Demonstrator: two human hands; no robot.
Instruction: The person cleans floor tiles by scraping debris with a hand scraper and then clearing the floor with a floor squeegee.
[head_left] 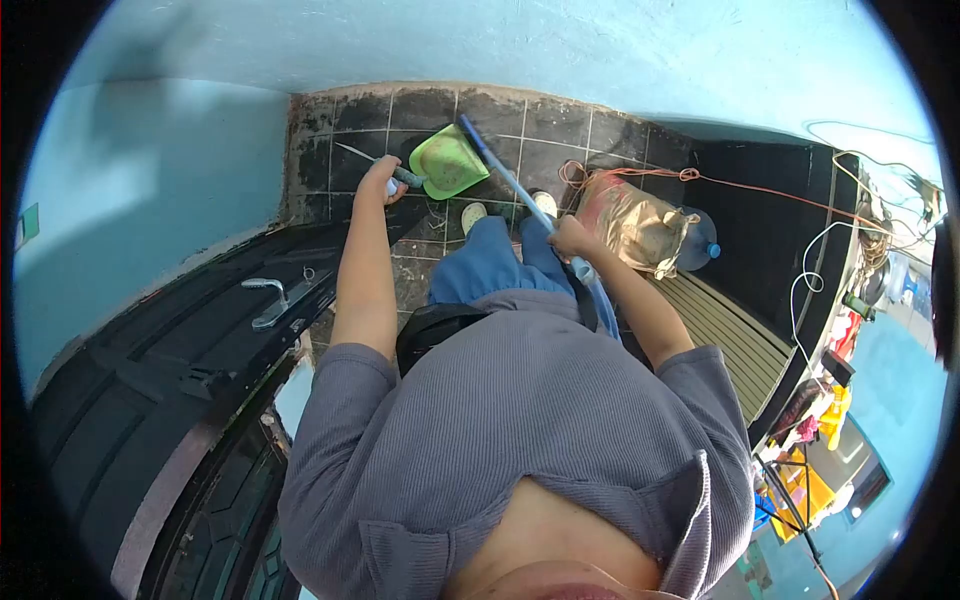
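A green dustpan (449, 163) lies tilted over the dark floor tiles near the wall. My left hand (380, 182) is closed beside its left edge, around a grey-green handle; a thin pointed piece sticks out to the left of the hand, and something whitish shows under the fingers. My right hand (571, 238) is wrapped round a long light-blue stick (512, 184). The stick's darker blue end reaches up to the right of the dustpan, and its lower part passes beside my body.
A black door (150, 340) with a metal handle stands at the left. To the right are a crumpled brown bag (640, 228), a large water bottle (700, 240), an orange cord (760, 192) and a slatted surface (722, 335). Blue walls surround the corner.
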